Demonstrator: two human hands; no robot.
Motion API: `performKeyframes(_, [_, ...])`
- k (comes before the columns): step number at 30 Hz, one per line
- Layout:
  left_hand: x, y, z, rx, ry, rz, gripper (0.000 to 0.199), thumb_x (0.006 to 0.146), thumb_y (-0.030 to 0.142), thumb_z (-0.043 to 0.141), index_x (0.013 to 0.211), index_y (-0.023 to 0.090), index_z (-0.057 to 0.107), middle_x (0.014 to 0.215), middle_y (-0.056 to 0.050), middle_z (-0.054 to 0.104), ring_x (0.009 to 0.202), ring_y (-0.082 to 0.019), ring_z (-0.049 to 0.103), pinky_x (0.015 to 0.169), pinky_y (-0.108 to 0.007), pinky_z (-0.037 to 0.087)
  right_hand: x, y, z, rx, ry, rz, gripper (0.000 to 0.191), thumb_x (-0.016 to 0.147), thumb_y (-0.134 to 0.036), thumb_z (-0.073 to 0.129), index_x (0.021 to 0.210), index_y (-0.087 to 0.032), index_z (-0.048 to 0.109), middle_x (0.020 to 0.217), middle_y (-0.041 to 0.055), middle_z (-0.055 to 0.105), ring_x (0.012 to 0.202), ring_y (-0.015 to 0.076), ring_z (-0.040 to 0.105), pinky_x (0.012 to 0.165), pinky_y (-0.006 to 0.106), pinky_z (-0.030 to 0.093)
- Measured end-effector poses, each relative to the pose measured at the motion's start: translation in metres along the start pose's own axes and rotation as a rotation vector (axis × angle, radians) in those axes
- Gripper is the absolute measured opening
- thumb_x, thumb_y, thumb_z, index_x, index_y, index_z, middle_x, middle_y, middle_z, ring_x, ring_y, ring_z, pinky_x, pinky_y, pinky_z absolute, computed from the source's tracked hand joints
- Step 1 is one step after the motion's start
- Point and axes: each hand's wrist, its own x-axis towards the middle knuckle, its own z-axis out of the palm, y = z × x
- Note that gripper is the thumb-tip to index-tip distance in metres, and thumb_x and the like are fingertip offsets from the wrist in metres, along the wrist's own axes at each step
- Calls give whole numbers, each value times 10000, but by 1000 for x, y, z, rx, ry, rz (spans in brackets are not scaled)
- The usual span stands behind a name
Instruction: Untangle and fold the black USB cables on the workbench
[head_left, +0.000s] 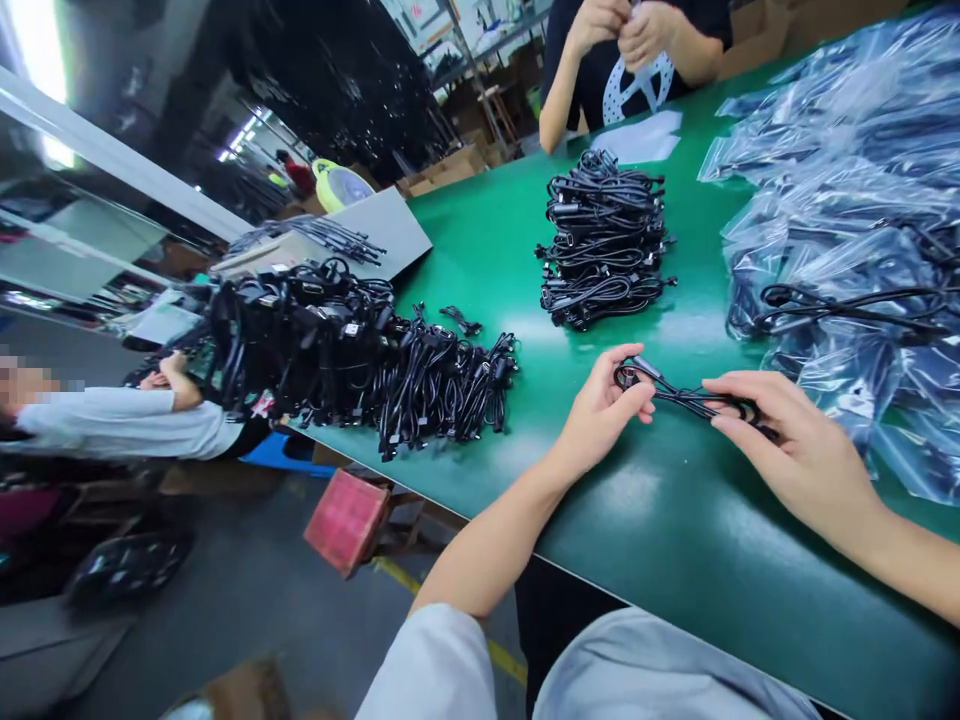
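A coiled black cable point(679, 396) is stretched between my two hands, just above the green table. My left hand point(604, 405) pinches its left end, where a thicker connector piece shows near the fingertips. The other end of the bundle lies between the thumb and fingers of my right hand point(787, 440). Beyond my hands, a neat stack of folded black cables point(604, 240) sits on the table. To the left is a larger heap of cable bundles point(435, 385), with one small bundle point(461, 320) lying apart behind it.
Clear plastic bags point(847, 200) with dark contents cover the right side, with a loose cable point(855, 300) on top. Across the green table point(480, 235), a person's hands point(630, 30) work above a white perforated reel point(637, 90). A red stool point(346, 522) stands beside the near edge.
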Motion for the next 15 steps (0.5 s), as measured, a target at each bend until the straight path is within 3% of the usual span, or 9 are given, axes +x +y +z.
performKeyframes(4, [-6,-1,-6,47,-77,-9,504,872,355,731,1278,237,457,1095,-28,562,787,-96,632,772,-284,585,4,4,-2,-34,-118,125,259,973,-375,616,1207,-284,679,1175,55,702,961,230,715,818,363,584])
performKeyframes(7, [-12,0,-14,287,-156,9,350,909,327,669,1198,214,507,1255,-81,560,868,-126,653,813,-306,572,6,4,-6,-32,-297,172,238,997,-401,576,1145,-274,711,1003,32,741,755,200,713,707,355,568])
performKeyframes(11, [-18,3,-24,746,-295,91,336,981,339,533,1284,198,563,1192,-93,666,1020,-195,649,926,-338,515,5,2,-7,-98,-351,28,244,1030,-352,511,1121,-257,716,1026,47,737,909,230,711,824,389,541])
performKeyframes(15, [-20,9,-24,916,-525,66,340,1023,308,403,1246,186,629,1210,-100,716,1107,-226,657,1017,-372,472,6,-4,-9,-196,-369,-89,238,1023,-314,517,1168,-262,699,1015,46,732,914,237,690,806,391,516])
